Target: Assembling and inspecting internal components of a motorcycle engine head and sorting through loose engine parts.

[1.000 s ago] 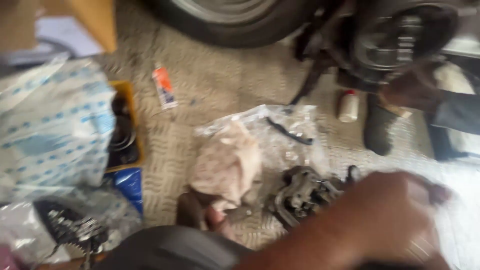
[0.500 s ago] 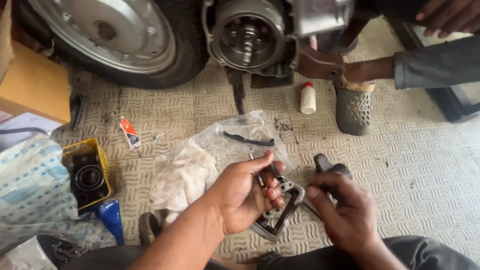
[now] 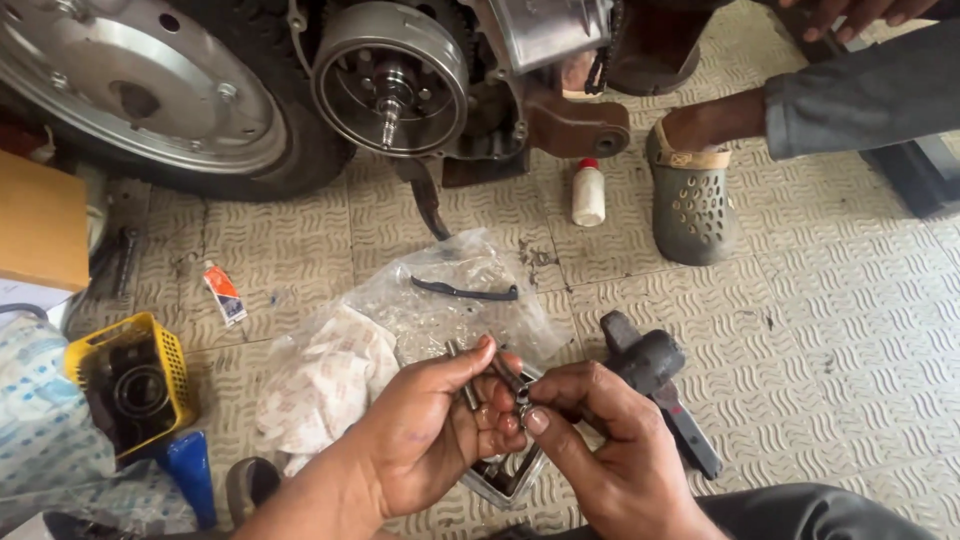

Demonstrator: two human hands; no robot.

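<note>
My left hand (image 3: 430, 440) is closed around two long metal bolts (image 3: 462, 378) that stick up past its fingers. My right hand (image 3: 610, 450) meets it from the right, thumb and forefinger pinching a small metal piece (image 3: 522, 402) at the left fingertips. A grey metal cover (image 3: 505, 482) shows just below and behind both hands; I cannot tell which hand bears it. A dark power tool (image 3: 655, 375) lies on the tiled floor right behind my right hand.
A scooter's wheel (image 3: 140, 90) and bare engine flywheel (image 3: 390, 75) stand at the top. Another person's foot in a grey clog (image 3: 690, 205) and a white bottle (image 3: 588, 192) are nearby. A plastic bag (image 3: 440, 305), a yellow box (image 3: 150, 345) and a small tube (image 3: 225, 293) lie left.
The view swung from a blur over the floor to steady on my hands. My two hands have come together over the small metal piece, the right one leaving the power tool.
</note>
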